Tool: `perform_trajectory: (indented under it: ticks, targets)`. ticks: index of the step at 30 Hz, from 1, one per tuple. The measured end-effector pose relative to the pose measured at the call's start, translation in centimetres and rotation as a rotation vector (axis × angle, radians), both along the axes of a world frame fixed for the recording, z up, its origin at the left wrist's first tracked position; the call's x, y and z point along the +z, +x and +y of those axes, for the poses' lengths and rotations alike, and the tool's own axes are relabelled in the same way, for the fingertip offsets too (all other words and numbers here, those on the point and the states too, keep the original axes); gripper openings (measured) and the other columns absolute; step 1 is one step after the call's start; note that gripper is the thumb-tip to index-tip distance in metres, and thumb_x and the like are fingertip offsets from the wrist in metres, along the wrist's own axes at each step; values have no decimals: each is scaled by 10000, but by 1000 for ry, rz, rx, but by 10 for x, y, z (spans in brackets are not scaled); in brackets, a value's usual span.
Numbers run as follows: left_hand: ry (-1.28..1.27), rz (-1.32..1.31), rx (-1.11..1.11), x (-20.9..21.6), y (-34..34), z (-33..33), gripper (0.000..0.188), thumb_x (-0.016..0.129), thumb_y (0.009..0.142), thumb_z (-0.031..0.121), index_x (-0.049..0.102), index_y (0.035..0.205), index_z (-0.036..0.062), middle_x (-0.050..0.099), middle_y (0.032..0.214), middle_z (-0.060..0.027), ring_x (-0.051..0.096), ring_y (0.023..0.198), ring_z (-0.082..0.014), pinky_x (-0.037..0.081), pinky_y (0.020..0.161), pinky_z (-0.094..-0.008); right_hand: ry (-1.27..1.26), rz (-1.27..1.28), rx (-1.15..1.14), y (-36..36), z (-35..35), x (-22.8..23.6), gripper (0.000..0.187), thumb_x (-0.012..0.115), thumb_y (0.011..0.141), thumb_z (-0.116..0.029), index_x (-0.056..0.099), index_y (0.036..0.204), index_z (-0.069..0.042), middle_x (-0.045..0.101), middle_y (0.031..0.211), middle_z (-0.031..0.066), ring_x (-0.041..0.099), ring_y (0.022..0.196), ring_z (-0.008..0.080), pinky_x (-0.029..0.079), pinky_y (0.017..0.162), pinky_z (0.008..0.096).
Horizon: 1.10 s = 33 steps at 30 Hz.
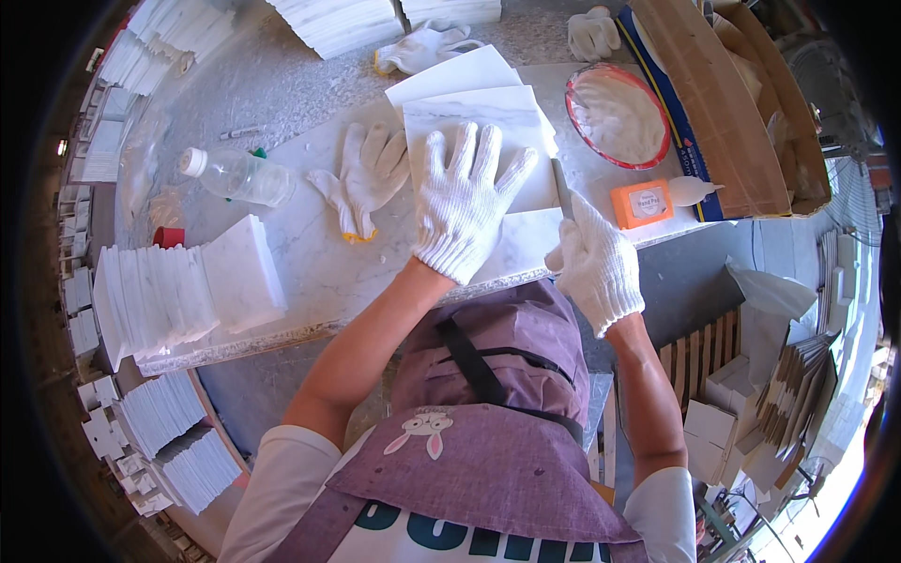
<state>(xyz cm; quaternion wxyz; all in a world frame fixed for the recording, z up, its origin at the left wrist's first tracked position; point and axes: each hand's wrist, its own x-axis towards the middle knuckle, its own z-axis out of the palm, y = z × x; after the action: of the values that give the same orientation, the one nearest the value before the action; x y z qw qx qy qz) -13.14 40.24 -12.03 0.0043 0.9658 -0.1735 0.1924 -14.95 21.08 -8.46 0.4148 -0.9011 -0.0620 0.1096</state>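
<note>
My left hand, in a white knitted glove, lies flat with fingers spread on a white, grey-veined marble tile. Other tiles lie beneath it, one turned at an angle at the back. At the tile's right edge is my right hand, gloved too, with its fingers pressed together and pointing away from me. A thin grey strip sticks out past its fingertips along that edge; its kind is unclear and the grip on it is partly hidden. Another white tile lies flat between the hands.
Loose gloves and a clear bottle lie left of the tiles. A row of upright tiles stands at the front left. To the right are a red-rimmed round container with white contents, an orange box and a cardboard box.
</note>
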Motion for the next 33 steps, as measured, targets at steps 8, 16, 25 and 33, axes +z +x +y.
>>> perform_trajectory:
  ticks: [8,16,25,33]
  targets:
    - [20,18,-12,0,0,-1,653,632,744,81,522,1374,214,506,1312,-218,476,1231,-407,343,1009,-610,25,-56,-41,-1,5,-13,327,525,935,-136,550,1208,42,656,737,187,671,664,339,524,638,386]
    - [29,3,-24,-1,1,1,670,641,727,80,514,1375,197,499,1313,-220,465,1238,-408,334,1009,-615,90,-9,-41,-7,0,-13,341,520,941,-115,545,1250,29,659,675,145,695,642,264,531,607,352]
    - [42,12,-12,1,0,-1,641,636,731,85,530,1356,184,500,1314,-223,469,1236,-408,343,1003,-603,154,-76,-131,-6,13,-27,348,511,920,-58,548,1255,30,663,749,166,685,628,271,534,603,363]
    - [53,16,-31,6,2,1,613,618,737,82,543,1338,178,511,1302,-221,473,1232,-408,345,1007,-577,205,-98,-180,-17,13,-36,341,513,925,-77,560,1254,-1,657,767,198,683,659,309,530,610,388]
